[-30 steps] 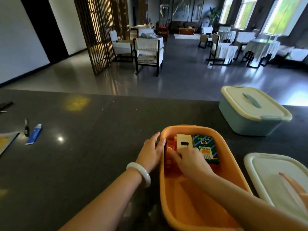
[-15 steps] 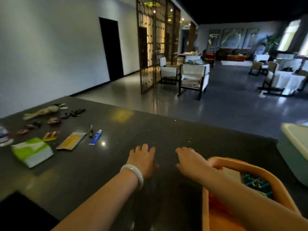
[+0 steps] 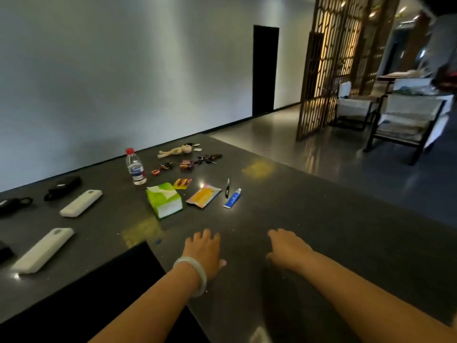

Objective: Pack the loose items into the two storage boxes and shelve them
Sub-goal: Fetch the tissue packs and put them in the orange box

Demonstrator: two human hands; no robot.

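My left hand, with a pale bangle on the wrist, and my right hand hover side by side over the dark counter, fingers relaxed, holding nothing. Loose items lie ahead to the left: a green tissue pack, an orange sachet, a blue tube, a black pen, a yellow blister pack, a water bottle, a small doll, candies and keys. No storage box is in view.
Two white oblong cases and black pouches lie at the counter's left. A dark cut-out opens in the counter near my left arm. Beyond the far edge are a wooden screen and chairs.
My right hand left the orange box and my left hand left its rim. The view swung left, so both boxes dropped out of sight and the loose items came into view.
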